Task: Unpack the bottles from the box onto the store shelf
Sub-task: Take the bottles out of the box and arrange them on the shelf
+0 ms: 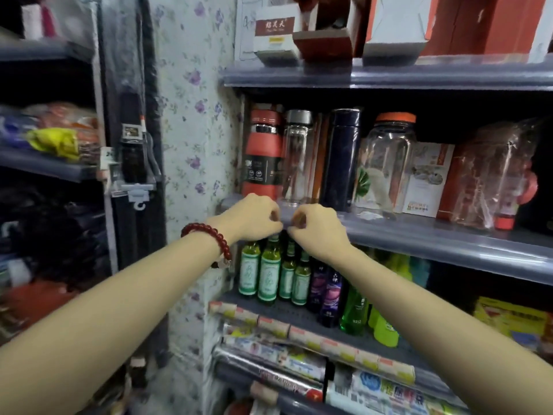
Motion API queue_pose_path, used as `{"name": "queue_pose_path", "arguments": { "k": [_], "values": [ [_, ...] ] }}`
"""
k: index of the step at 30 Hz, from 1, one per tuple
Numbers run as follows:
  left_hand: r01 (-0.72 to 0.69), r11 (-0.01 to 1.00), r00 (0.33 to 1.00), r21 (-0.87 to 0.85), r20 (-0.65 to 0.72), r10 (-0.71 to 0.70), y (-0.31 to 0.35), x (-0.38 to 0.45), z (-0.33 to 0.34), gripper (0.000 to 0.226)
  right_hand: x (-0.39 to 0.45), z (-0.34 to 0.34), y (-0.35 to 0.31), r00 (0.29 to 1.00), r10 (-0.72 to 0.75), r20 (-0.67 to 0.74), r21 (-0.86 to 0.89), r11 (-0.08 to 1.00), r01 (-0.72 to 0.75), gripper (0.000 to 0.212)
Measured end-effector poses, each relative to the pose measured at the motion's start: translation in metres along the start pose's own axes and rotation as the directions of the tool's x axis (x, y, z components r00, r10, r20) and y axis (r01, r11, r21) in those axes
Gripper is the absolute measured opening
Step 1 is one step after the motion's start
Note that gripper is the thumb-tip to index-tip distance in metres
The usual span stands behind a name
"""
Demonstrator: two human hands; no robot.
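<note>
Several small green bottles with white-green labels (269,274) stand at the left end of the lower grey shelf (287,313). My left hand (254,217), with a red bead bracelet on its wrist, has its fingers pinched on the cap of one front bottle. Just to its right, my right hand (317,229) is pinched on the top of a bottle further back (288,274). Both caps are mostly hidden by my fingers and the edge of the shelf above. The box is not in view.
Dark purple bottles (329,292) and bright green bottles (354,313) stand right of the small ones. The shelf above (419,235) carries flasks and a glass jar (386,163). Rolled goods (299,363) lie below. A floral wall (194,145) bounds the left.
</note>
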State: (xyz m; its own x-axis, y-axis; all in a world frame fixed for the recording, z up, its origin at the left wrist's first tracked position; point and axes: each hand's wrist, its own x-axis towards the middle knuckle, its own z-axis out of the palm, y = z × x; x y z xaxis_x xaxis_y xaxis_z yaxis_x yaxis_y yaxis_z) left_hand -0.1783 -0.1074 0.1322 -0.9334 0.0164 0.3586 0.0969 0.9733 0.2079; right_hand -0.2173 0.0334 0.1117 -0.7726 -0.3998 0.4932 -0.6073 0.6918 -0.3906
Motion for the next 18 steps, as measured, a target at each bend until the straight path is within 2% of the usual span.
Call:
{"name": "queue_pose_path", "arguments": {
  "k": [4,8,11,15,18],
  "values": [
    [0.110,0.993,0.986,0.048,0.124,-0.115,-0.040,-0.043,0.021,0.026,-0.004,0.061,-0.019,0.980,-0.063,0.190,0.076,0.996,0.050,0.013],
    [0.313,0.950,0.935,0.023,0.171,-0.312,-0.082,-0.097,0.052,0.026,-0.014,0.137,-0.035,0.910,-0.156,0.385,0.106,0.987,0.124,0.017],
    [0.487,0.872,0.850,0.043,0.205,-0.485,-0.115,-0.151,0.083,0.025,-0.037,0.197,-0.050,0.825,-0.219,0.521,0.124,0.976,0.181,0.018],
    [0.660,0.749,0.713,0.053,0.270,-0.647,-0.153,-0.231,0.130,0.023,-0.090,0.274,-0.069,0.724,-0.299,0.621,0.195,0.954,0.227,0.003],
    [0.760,0.645,0.596,0.075,0.315,-0.739,-0.174,-0.292,0.166,0.027,-0.138,0.324,-0.079,0.639,-0.312,0.703,0.228,0.950,0.214,0.008]
  ]
}}
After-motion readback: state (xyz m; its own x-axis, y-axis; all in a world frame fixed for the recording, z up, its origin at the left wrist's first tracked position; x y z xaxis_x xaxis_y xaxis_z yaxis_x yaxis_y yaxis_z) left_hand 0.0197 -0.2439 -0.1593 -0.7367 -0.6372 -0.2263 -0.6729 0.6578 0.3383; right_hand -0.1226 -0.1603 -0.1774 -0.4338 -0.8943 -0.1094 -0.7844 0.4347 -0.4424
